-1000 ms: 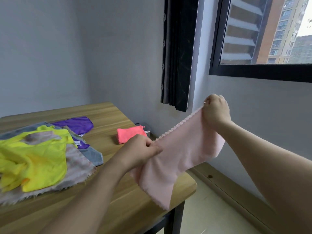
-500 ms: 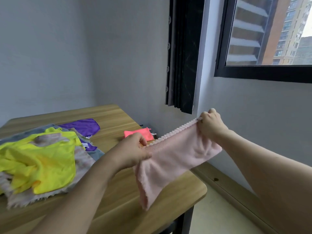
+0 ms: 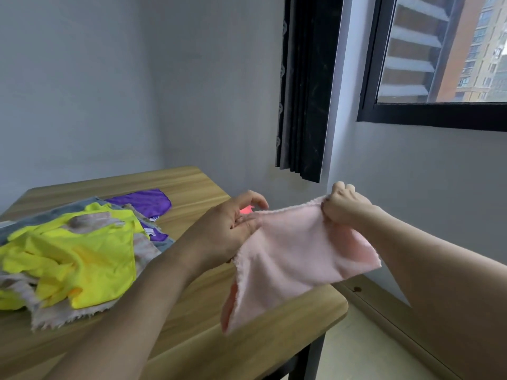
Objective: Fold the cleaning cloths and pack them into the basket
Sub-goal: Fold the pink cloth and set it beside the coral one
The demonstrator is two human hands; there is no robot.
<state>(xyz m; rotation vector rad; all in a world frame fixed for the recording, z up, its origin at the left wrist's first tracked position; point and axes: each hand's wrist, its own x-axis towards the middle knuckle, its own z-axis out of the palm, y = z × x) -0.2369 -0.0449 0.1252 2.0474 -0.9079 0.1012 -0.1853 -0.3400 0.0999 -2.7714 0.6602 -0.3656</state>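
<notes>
A pale pink cloth (image 3: 296, 259) hangs in the air over the table's right end, stretched between my hands. My left hand (image 3: 233, 231) pinches its top left corner, and my right hand (image 3: 345, 207) grips the top right corner. A heap of cloths lies on the left of the table: a bright yellow cloth (image 3: 76, 256) on top, a beige frayed cloth (image 3: 55, 314) under it, grey and purple cloths (image 3: 145, 201) behind. A coral pink cloth (image 3: 247, 209) peeks out behind my left hand. No basket is in view.
The wooden table (image 3: 192, 338) ends just right of the pink cloth, with a black leg (image 3: 307, 360) below. Grey walls stand close behind and to the right. A dark curtain (image 3: 304, 91) and a window (image 3: 439, 58) are above.
Both hands have come lower and closer together, so the pink cloth is held level and shorter between them. The view has shifted left, and my left hand now covers most of the coral cloth.
</notes>
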